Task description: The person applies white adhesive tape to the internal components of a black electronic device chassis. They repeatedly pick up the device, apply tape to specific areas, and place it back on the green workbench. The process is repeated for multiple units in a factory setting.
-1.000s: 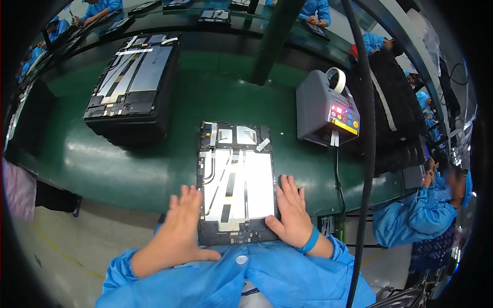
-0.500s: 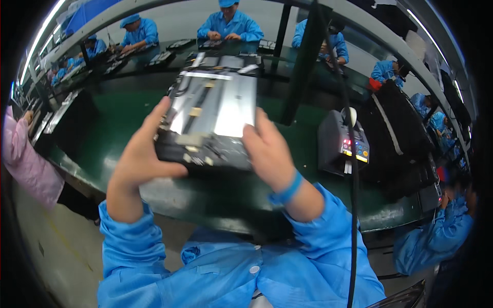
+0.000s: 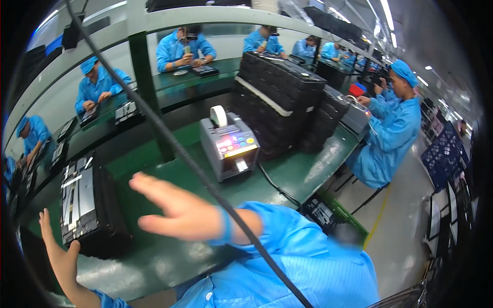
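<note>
A flat electronic assembly [image 3: 81, 197], silver panels in a black frame, lies on top of a stack of black trays [image 3: 110, 215] at the left of the green bench. Beside its near left corner is my left hand [image 3: 62, 259], fingers spread and thumb close to the edge; whether the thumb touches I cannot tell. My right hand [image 3: 177, 208] reaches over the bench to the right of the stack, fingers stretched out and nothing in them. A blue band [image 3: 226, 226] circles my right wrist.
A grey tape dispenser [image 3: 228, 146] with lit buttons stands mid-bench. Behind it rise tall stacks of black trays [image 3: 277, 97]. A black cable [image 3: 179, 149] hangs across the view. A person in blue [image 3: 393, 128] works at the right; a green crate [image 3: 339, 215] sits below the bench edge.
Both hands have let go of the assembly, which now rests on the black stack. The view has swung right, bringing the dispenser and tall stacks nearer the middle.
</note>
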Demonstrator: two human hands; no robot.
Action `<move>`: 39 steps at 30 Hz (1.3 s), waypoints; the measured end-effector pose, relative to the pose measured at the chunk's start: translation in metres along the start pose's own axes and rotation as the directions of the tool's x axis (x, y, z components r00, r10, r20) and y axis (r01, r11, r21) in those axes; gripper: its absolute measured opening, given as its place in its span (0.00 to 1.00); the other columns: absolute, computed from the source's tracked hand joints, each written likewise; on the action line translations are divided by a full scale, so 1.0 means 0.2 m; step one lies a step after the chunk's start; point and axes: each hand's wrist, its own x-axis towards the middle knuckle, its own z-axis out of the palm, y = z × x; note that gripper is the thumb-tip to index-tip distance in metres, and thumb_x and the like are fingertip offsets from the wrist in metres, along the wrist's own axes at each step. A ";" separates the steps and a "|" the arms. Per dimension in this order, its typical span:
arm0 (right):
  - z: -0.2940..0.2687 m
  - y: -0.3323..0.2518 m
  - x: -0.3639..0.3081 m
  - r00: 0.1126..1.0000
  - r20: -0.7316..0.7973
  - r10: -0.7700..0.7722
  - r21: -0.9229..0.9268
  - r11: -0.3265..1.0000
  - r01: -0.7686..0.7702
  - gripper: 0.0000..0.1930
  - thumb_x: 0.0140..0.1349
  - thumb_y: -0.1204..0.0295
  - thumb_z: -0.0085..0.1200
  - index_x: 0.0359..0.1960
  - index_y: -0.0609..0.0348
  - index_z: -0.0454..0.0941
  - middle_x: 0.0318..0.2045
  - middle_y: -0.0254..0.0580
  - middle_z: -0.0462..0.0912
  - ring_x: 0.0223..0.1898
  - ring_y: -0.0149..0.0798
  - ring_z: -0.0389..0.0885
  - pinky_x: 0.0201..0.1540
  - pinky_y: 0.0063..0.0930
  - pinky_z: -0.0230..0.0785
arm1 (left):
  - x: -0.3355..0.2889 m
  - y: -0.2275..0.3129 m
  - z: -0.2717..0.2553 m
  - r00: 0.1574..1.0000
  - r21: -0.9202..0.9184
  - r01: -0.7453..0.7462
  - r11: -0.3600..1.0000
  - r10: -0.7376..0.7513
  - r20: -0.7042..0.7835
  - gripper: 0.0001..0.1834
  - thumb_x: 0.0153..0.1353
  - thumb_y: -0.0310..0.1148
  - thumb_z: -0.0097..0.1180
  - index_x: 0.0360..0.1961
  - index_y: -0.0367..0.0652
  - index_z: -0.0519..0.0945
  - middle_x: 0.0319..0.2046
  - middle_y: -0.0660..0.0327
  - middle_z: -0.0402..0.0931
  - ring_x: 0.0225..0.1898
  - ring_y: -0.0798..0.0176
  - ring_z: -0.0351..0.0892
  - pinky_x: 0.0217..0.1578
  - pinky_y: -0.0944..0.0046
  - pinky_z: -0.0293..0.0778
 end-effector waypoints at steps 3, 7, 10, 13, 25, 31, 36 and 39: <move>-0.35 -0.11 -0.36 0.865 -0.482 0.138 0.383 0.921 0.067 0.26 0.63 0.66 0.55 0.61 0.61 0.64 0.55 0.43 0.72 0.55 0.34 0.71 0.58 0.28 0.62 | -0.01 0.48 0.07 0.970 -0.609 -0.194 0.769 0.245 0.000 0.45 0.47 0.38 0.62 0.65 0.29 0.58 0.66 0.45 0.56 0.69 0.50 0.51 0.67 0.57 0.43; -0.94 0.07 -0.76 0.355 -0.925 0.139 0.110 0.989 -0.100 0.12 0.66 0.66 0.51 0.47 0.57 0.74 0.44 0.33 0.76 0.45 0.28 0.72 0.48 0.22 0.63 | 0.12 0.92 0.22 0.595 -0.614 -0.493 0.617 0.754 0.279 0.45 0.43 0.38 0.71 0.61 0.32 0.64 0.61 0.42 0.63 0.62 0.41 0.63 0.61 0.52 0.60; -1.36 0.36 -0.96 0.105 -0.950 0.294 0.259 0.930 -0.260 0.22 0.66 0.52 0.47 0.52 0.56 0.71 0.48 0.41 0.77 0.52 0.39 0.73 0.54 0.34 0.60 | 0.21 1.20 0.46 0.446 -0.726 -0.458 0.513 0.839 0.311 0.44 0.45 0.35 0.70 0.63 0.32 0.63 0.62 0.44 0.62 0.64 0.46 0.62 0.62 0.54 0.59; -1.60 0.57 -1.00 0.075 -0.948 0.311 0.264 0.893 -0.364 0.29 0.67 0.46 0.42 0.54 0.59 0.69 0.50 0.47 0.76 0.51 0.43 0.73 0.53 0.35 0.61 | 0.34 1.47 0.75 0.414 -0.819 -0.229 0.526 0.814 0.407 0.43 0.51 0.34 0.67 0.65 0.34 0.58 0.63 0.46 0.60 0.65 0.52 0.60 0.63 0.55 0.59; -1.68 0.66 -0.73 0.140 -0.922 0.360 0.320 0.915 -0.246 0.28 0.68 0.45 0.37 0.41 0.59 0.74 0.41 0.40 0.76 0.46 0.37 0.70 0.54 0.34 0.56 | 0.77 2.14 1.59 0.586 -0.593 0.790 0.159 0.089 0.805 0.41 0.64 0.60 0.41 0.67 0.39 0.56 0.67 0.53 0.57 0.68 0.53 0.53 0.64 0.53 0.52; -1.72 0.70 -0.70 0.262 -0.876 0.405 0.431 0.901 0.047 0.29 0.69 0.44 0.34 0.49 0.58 0.74 0.46 0.38 0.79 0.50 0.39 0.75 0.56 0.35 0.61 | 0.83 2.15 1.70 0.645 -0.643 0.759 -0.101 0.251 0.722 0.36 0.68 0.59 0.34 0.65 0.40 0.63 0.64 0.55 0.63 0.65 0.56 0.59 0.64 0.56 0.51; -1.74 0.76 -0.67 0.349 -0.865 0.360 0.407 0.911 0.069 0.35 0.66 0.40 0.35 0.58 0.59 0.69 0.56 0.41 0.74 0.58 0.42 0.70 0.64 0.36 0.57 | 0.82 2.16 1.84 0.728 -0.724 0.685 -0.083 0.086 0.680 0.40 0.64 0.61 0.41 0.62 0.34 0.63 0.62 0.51 0.64 0.63 0.54 0.62 0.63 0.55 0.55; -1.67 0.65 -0.66 0.420 -0.844 0.334 0.393 0.918 0.058 0.38 0.61 0.37 0.43 0.59 0.58 0.69 0.57 0.40 0.73 0.60 0.40 0.69 0.65 0.37 0.55 | 0.77 2.19 1.74 0.829 -0.829 0.559 -0.017 0.053 0.557 0.41 0.62 0.61 0.45 0.56 0.29 0.69 0.53 0.49 0.73 0.54 0.55 0.72 0.57 0.56 0.62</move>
